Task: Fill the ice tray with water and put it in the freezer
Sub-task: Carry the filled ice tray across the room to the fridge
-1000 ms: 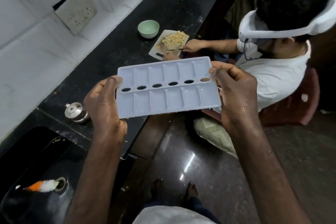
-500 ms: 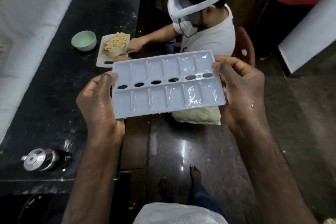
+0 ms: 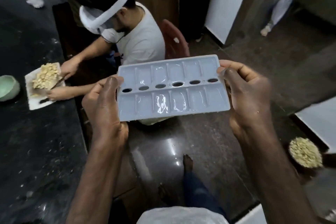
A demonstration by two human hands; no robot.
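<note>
Ice tray (image 3: pixel 172 87) swung off the black counter (image 3: pixel 36 132), now over the floor (image 3: pixel 209 132), left hand (image 3: pixel 103 107) and right hand (image 3: pixel 249 96) gripping its ends, fingers beneath hidden, water glinting in some cells, seated person (image 3: pixel 141 42) just beyond.

The pale grey ice tray (image 3: pixel 214 96) sits roughly level in mid-air, held by its short ends: two rows of compartments flank six oval holes, water apparently glinting inside.

Bare forearms (image 3: pixel 101 169), damp hands (image 3: pixel 103 107), white top (image 3: pixel 178 214), dark blue trousers (image 3: pixel 196 191), bare feet (image 3: pixel 188 162)
</note>
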